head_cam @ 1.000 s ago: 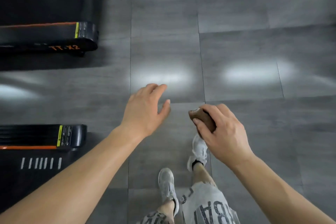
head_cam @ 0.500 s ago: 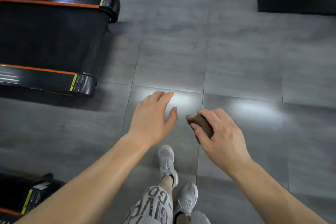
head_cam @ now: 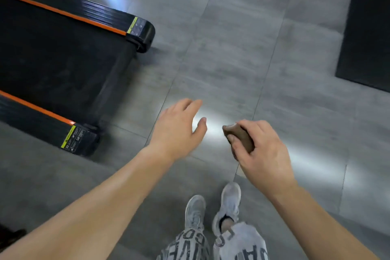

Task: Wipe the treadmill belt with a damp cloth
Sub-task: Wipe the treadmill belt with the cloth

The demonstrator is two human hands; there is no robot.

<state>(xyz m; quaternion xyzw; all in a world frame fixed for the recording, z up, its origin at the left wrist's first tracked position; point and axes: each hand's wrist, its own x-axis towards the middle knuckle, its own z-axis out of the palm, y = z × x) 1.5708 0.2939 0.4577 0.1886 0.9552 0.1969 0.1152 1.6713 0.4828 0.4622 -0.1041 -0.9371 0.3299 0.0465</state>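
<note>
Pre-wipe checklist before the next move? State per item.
1. Grip: ok, right hand grips the brown cloth.
2. Free hand: ok, left hand is open and holds nothing.
3. Contact with treadmill belt: not ok, both hands are over the floor, off the belt's end.
4. Dampness of the cloth: cannot tell.
5. Belt stopped: cannot tell.

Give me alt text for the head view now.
The right hand grips a brown cloth above the grey tiled floor; the left hand is open beside it. The black treadmill belt, between orange-striped rails, lies to the left, untouched by either hand. Grey shoes show below.
</note>
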